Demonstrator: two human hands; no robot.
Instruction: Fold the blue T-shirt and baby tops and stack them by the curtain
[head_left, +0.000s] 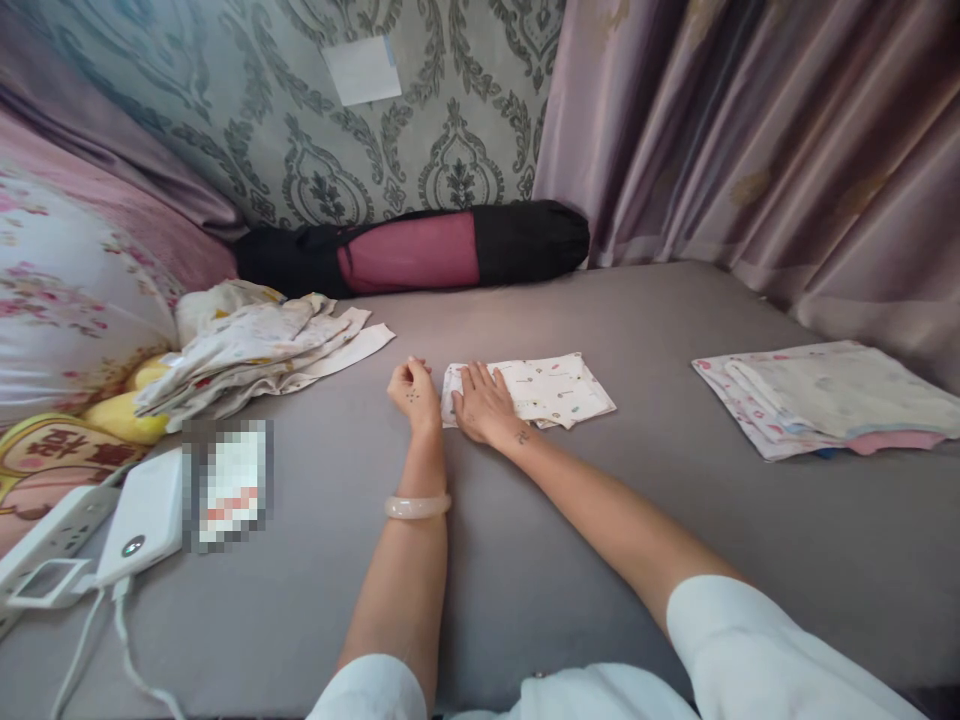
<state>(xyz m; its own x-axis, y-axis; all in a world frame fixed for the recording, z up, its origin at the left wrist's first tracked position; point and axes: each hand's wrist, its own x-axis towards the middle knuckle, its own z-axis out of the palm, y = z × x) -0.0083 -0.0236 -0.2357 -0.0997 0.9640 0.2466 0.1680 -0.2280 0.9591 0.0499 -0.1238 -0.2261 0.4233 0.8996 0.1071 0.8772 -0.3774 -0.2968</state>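
A folded white garment with small printed figures (559, 388) lies flat on the grey sheet in front of me. My right hand (481, 402) rests palm down on its left part, fingers stretched and slightly spread. Just left of the garment, apart from it, is my left hand (412, 390), with its fingers curled in a loose fist and nothing visible in them. A pale bangle (417, 507) circles my left forearm. The cloth under my right palm is hidden.
Loose light clothes (262, 345) are heaped at left, and a folded stack of clothes (817, 395) lies at right. A black and pink long bag (412, 250) runs along the wall. Near left are a white power bank (146, 515), a power strip (56, 540) and cables.
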